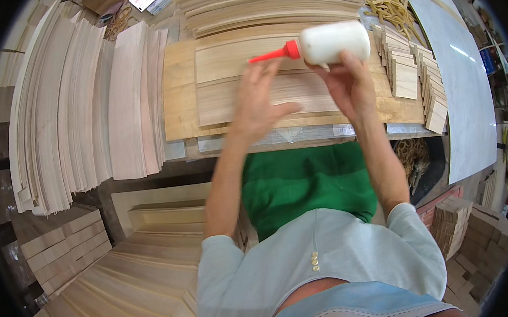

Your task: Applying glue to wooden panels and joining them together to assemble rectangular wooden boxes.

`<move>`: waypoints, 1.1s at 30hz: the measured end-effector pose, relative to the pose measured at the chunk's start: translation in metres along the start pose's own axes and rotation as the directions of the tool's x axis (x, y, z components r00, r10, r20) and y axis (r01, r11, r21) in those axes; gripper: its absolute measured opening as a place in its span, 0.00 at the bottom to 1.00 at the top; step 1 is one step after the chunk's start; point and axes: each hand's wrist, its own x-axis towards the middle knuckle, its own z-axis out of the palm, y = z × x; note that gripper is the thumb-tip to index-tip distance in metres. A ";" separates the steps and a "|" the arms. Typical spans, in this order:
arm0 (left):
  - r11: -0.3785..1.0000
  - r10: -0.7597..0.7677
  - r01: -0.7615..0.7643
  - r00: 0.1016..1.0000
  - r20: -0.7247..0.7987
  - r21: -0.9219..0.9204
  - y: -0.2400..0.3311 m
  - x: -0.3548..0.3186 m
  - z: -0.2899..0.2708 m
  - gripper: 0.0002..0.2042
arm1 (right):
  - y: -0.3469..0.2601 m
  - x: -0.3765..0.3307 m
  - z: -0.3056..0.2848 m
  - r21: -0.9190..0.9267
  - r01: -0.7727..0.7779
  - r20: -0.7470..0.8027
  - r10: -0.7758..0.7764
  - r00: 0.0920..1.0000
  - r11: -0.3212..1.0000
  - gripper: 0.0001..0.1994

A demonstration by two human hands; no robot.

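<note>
Here, one white bottle [340, 41], red spout [276, 53] pointing left, above the board [179, 87]; right hand [351, 80], fingers clamped on bottle. Left hand [255, 103], blurred, over the board, thumb apart from fingers, spout contact unclear. Two planks [224, 58] on the board; wood strips [73, 105] left of it.

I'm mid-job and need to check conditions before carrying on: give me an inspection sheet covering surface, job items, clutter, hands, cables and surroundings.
Surface: tan wooden board, with thin wooden panels lying on it.
Job items: white bottle with red nozzle, held sideways above the panels, nozzle toward the left.
Clutter: small wooden pieces in rows and tangled yellowish bands, both at the right.
Hands: right hand grips the bottle; left hand, blurred, is open near the nozzle, contact unclear.
Cables: nothing seen.
Surroundings: stacked wooden boards to the left, stacked blocks at lower left, large pale sheet at far right.
</note>
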 end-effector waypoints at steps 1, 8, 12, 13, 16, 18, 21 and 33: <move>0.972 0.038 -0.062 0.993 0.110 0.225 -0.011 -0.001 -0.021 0.46 | -0.005 0.012 0.004 -0.006 0.003 -0.004 -0.003 1.000 1.000 0.25; 0.940 -0.062 -0.045 0.952 0.298 0.339 -0.062 -0.013 -0.059 0.51 | 0.047 0.086 0.044 -0.366 0.096 0.132 -0.051 0.990 0.926 0.27; 0.962 -0.049 -0.027 0.962 0.268 0.273 -0.067 -0.015 -0.055 0.51 | 0.073 0.106 0.058 -0.494 0.085 0.180 0.006 0.984 0.865 0.31; 0.967 -0.056 -0.011 0.965 0.255 0.253 -0.066 -0.015 -0.056 0.51 | 0.080 0.111 0.058 -0.501 0.107 0.189 -0.013 0.982 0.859 0.32; 0.971 -0.055 -0.007 0.967 0.248 0.241 -0.064 -0.015 -0.056 0.51 | 0.095 0.116 0.058 -0.484 0.160 0.179 -0.081 0.980 0.860 0.32; 0.971 -0.063 0.002 0.967 0.248 0.240 -0.064 -0.015 -0.056 0.52 | 0.101 0.116 0.061 -0.474 0.127 0.167 -0.053 0.985 0.871 0.31; 0.973 -0.070 0.011 0.966 0.248 0.232 -0.064 -0.015 -0.055 0.52 | 0.100 0.114 0.065 -0.474 0.094 0.159 -0.020 0.987 0.876 0.31; 0.970 -0.089 0.028 0.965 0.248 0.240 -0.060 -0.014 -0.054 0.52 | 0.106 0.126 0.054 -0.569 0.155 0.171 -0.068 0.983 0.807 0.29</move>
